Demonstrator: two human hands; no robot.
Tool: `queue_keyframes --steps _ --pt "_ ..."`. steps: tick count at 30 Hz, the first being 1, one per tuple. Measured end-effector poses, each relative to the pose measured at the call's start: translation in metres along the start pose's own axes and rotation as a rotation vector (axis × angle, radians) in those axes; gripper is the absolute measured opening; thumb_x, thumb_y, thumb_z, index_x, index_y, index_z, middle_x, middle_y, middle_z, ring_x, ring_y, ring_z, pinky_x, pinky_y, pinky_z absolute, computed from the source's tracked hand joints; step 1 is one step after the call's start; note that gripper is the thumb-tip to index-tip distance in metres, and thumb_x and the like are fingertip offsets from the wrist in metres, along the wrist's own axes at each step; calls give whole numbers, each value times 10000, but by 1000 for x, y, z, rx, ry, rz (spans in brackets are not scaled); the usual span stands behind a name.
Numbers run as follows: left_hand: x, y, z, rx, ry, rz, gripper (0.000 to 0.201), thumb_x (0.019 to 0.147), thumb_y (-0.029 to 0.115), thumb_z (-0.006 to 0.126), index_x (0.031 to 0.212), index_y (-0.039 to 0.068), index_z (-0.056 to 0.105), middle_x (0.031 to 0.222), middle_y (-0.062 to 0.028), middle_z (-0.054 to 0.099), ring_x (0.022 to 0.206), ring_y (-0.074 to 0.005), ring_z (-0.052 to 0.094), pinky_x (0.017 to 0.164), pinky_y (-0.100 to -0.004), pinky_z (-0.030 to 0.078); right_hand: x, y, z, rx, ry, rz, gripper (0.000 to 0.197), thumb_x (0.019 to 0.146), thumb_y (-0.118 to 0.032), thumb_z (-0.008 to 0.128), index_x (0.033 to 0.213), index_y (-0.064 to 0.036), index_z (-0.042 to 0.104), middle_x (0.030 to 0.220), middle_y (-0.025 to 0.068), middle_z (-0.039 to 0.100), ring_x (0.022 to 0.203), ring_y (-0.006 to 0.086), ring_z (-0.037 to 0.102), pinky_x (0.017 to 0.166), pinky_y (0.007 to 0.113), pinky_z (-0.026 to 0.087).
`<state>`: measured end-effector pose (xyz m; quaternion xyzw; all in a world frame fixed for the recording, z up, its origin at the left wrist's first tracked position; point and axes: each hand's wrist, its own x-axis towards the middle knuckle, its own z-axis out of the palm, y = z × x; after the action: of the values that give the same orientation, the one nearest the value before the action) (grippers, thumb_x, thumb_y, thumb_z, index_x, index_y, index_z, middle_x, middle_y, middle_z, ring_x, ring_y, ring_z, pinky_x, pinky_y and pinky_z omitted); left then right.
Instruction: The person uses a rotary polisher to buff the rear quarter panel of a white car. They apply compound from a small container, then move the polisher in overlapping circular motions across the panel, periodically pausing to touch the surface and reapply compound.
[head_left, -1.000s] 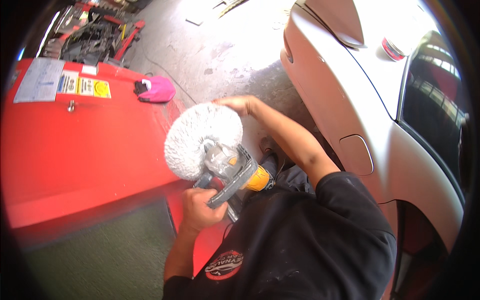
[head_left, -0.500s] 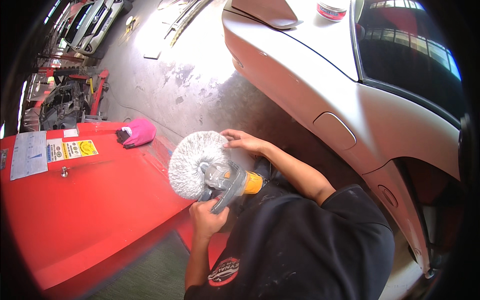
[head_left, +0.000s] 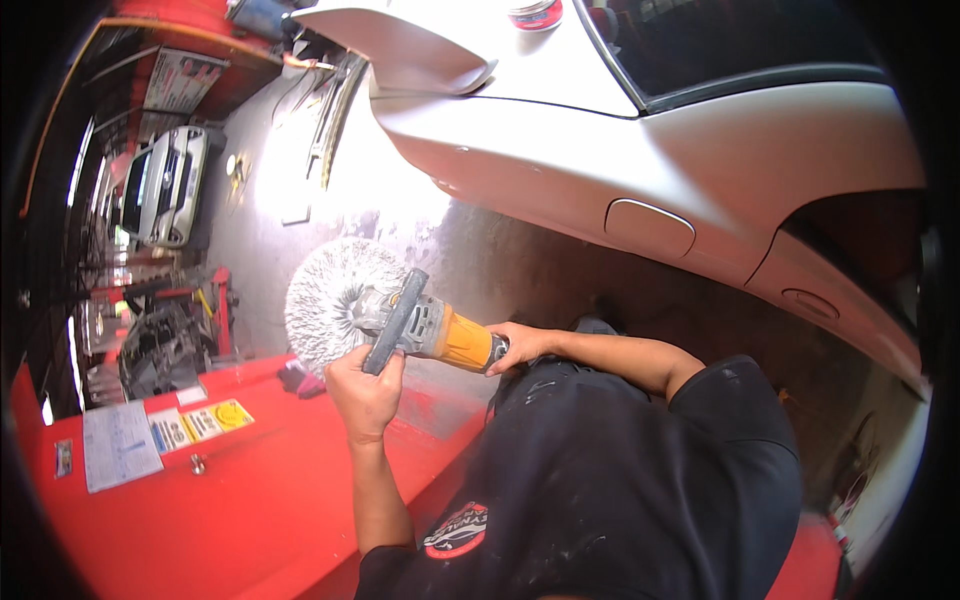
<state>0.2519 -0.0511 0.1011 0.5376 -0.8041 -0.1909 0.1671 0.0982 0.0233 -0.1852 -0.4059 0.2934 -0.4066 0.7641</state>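
Note:
A yellow and grey power polisher (head_left: 465, 342) is held up in front of my body, its round white wool pad (head_left: 325, 305) facing away to the left. My left hand (head_left: 362, 402) is closed around the dark bar handle (head_left: 398, 320) near the pad. At the tool's rear end, my right hand (head_left: 522, 346) grips the black part of its body. The pad stands in the air and partly covers a pink cloth item (head_left: 302, 380) lying on a red panel (head_left: 230, 500).
A pale car (head_left: 540, 150) with a spoiler (head_left: 410, 45) stands to the right, a round tin (head_left: 536, 14) on it. Papers (head_left: 122, 445) and a small metal knob (head_left: 198, 463) are on the red panel. Farther off are a white vehicle (head_left: 165, 190) and dismantled machinery (head_left: 165, 345).
My right hand has left the pad's edge and now grips the polisher's rear end. The tool has swung toward level and moved left. The whole view has turned.

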Motion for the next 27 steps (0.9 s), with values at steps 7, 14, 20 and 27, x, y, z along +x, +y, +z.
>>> queue_keyframes --steps 7,14,20,27 --pt "85 0 -24 -258 -276 191 202 889 127 786 798 -37 713 588 24 573 563 -40 461 498 -267 357 43 -38 12 180 522 -95 736 724 -224 954 1331 -16 594 1152 66 697 1068 157 635 974 308 495" --pt "144 -35 -4 -312 -629 430 234 869 151 784 993 -37 720 669 -55 667 589 -78 582 553 -291 462 103 21 17 260 828 -332 734 723 -234 945 1315 40 610 1216 82 691 1099 155 635 998 313 491" --pt "186 -47 9 -430 -1105 788 464 879 208 799 1245 -44 666 619 -57 610 585 -87 581 579 -274 460 117 51 54 404 995 -598 758 801 -382 859 1361 48 586 1271 96 671 1162 170 614 1033 332 472" --pt "183 4 72 -252 -977 1258 457 835 431 834 1027 26 745 505 -92 543 440 -257 590 492 -345 461 148 78 41 486 1437 -766 772 919 -616 656 1314 46 622 1256 103 672 1163 182 621 1022 344 472"
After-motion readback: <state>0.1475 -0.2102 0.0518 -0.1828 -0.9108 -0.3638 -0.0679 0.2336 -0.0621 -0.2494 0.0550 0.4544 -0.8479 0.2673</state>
